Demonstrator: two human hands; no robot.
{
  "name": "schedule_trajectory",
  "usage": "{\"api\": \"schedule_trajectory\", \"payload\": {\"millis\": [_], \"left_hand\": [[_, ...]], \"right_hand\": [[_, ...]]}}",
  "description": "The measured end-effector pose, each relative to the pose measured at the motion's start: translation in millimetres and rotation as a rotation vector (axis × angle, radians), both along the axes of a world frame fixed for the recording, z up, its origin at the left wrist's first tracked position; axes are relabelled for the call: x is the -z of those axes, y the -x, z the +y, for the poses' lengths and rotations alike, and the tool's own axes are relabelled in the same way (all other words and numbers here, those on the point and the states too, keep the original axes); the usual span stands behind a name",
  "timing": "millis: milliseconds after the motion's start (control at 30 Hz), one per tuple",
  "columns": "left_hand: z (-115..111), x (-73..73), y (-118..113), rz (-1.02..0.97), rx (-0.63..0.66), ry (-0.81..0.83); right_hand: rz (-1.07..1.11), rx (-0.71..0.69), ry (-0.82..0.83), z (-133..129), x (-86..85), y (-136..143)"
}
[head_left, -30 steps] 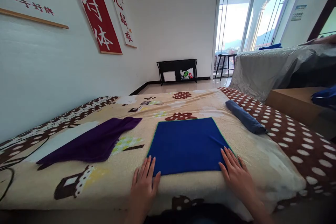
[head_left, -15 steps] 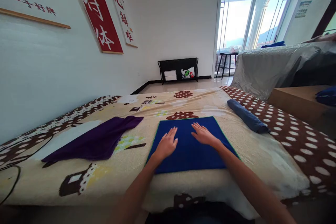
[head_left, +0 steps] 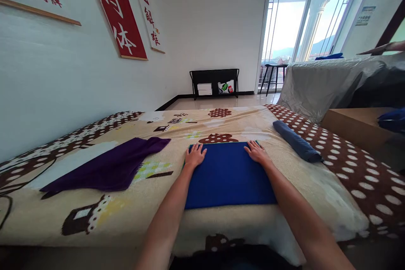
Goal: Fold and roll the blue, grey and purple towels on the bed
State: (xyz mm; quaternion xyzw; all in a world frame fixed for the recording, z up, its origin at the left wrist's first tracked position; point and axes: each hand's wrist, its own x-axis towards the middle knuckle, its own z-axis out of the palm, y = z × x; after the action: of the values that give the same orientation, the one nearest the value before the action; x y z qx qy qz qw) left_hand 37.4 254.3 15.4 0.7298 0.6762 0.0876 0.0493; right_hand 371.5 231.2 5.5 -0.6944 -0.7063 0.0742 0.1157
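A blue cloth (head_left: 229,177) with a thin green edge lies flat in front of me on the patterned blanket (head_left: 262,223). My left hand (head_left: 195,156) rests open on its far left corner, fingers pointing away from me. On the far right corner lies my right hand (head_left: 257,152), also open with the fingers spread. Neither hand grips the cloth. To the left is a crumpled purple cloth (head_left: 110,166), and a rolled grey-blue cloth (head_left: 297,141) lies to the right.
A plastic-covered piece of furniture (head_left: 310,84) stands at the right, beside a cardboard box (head_left: 344,124). Another person's hand (head_left: 390,47) shows at the right edge. A black rack (head_left: 215,82) stands by the far wall, and a stool (head_left: 272,76) near the glass door.
Both hands have moved apart and outward, from the inner part of the blue cloth to its far corners. The view has shifted slightly. The purple and rolled cloths lie as before.
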Motion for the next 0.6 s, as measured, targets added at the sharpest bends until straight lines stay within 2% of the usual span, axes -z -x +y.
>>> {"api": "schedule_trajectory", "payload": {"millis": [100, 200, 300, 433, 500, 600], "left_hand": [[0, -4.3, 19, 0.017, -0.089, -0.007], [-5, -7.7, 6, 0.034, -0.119, -0.054], [-11, -7.4, -30, 0.025, -0.022, -0.083], [-13, 1.0, -74, 0.003, 0.205, -0.044], [-14, 6.0, -83, 0.001, 0.273, -0.03], [-13, 9.6, -76, 0.003, 0.281, -0.021]], "right_hand": [[-0.018, 0.063, 0.007, -1, 0.7, -17], [-0.03, 0.103, -0.036, -3, -2.8, 0], [-0.024, 0.061, -0.114, -4, -7.8, 42], [0.005, -0.138, -0.139, -4, -8.1, 99], [0.016, -0.233, -0.112, -4, -5.2, 114], [0.022, -0.273, -0.072, -3, 0.1, 111]]}}
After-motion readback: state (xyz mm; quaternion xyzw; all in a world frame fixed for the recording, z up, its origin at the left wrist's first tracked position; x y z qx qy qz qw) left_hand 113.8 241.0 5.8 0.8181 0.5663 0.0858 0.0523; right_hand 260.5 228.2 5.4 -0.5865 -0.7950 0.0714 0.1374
